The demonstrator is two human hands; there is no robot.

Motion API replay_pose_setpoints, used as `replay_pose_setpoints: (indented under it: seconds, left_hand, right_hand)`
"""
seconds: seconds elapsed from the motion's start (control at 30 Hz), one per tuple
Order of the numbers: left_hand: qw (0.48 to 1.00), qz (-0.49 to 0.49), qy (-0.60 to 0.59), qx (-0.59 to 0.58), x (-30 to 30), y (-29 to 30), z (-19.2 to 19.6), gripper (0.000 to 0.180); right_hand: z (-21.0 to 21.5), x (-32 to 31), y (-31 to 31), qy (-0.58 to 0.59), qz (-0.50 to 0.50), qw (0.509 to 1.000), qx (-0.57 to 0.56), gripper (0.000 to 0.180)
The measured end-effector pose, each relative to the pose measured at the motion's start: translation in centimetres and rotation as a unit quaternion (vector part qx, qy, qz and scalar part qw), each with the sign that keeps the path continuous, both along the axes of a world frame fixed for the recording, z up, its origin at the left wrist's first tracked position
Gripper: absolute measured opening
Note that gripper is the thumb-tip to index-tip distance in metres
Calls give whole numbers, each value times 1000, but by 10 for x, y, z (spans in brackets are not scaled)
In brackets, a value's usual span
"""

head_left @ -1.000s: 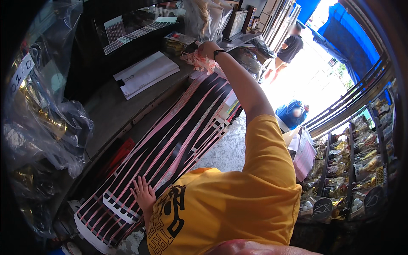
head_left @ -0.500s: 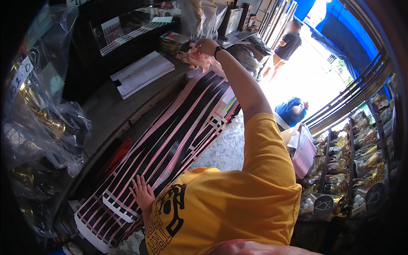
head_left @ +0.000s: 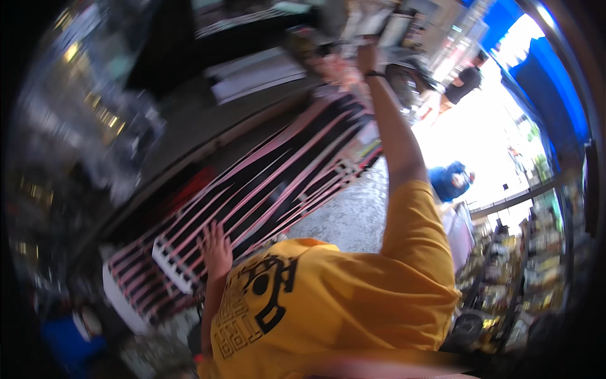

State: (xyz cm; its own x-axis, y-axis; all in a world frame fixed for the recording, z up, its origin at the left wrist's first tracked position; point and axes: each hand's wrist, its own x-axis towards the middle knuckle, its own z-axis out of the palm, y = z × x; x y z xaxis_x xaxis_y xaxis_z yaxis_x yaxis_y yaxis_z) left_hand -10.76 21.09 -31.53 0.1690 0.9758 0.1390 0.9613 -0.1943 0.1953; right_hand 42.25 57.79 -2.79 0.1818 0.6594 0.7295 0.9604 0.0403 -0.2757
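**One grey surface (head_left: 183,126), many pink and black strips (head_left: 246,189)**

The surface runs on a slant across the upper left. The strips lie along its near side, from low on the left up to the top middle. Shiny clear plastic (head_left: 120,126) is at the far left. White papers (head_left: 259,77) lie on the surface. The left hand (head_left: 216,247) is flat over the low end of the strips, its fingers a bit spread. The right hand (head_left: 367,58) is by the pink scraps (head_left: 343,69) at the far end, too blurry to tell if it pinches anything.
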Motion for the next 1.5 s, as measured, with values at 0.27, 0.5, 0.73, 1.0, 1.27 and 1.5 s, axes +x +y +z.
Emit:
replay_pose_setpoints:
  seconds: [0.27, 0.5, 0.73, 1.0, 1.27, 1.5]
  left_hand:
    - [993, 36, -105, 26, 13, 11, 6, 59]
    - [968, 179, -116, 132, -95, -10, 27, 47]
    - [920, 285, -264, 56, -184, 22, 12, 42]
    - [855, 230, -465, -7, -192, 25, 11, 43]
    - [803, 184, -568, 4, -185, 15, 8, 45]
    - [856, 126, -494, 89, -190, -84, 61, 39]
  right_hand:
    - [-13, -182, -119, 219, 268, 909, 233, 18]
    - [-139, -395, -234, 213, 440, 866, -105, 10]
    - [-255, -540, -263, 138, 546, 771, -295, 22]
    - [-288, -565, -266, 104, 502, 807, -294, 29]
    - [-285, -566, -270, 182, 482, 798, -311, 24]
    - [-283, -569, -273, 162, 490, 773, -368, 28]
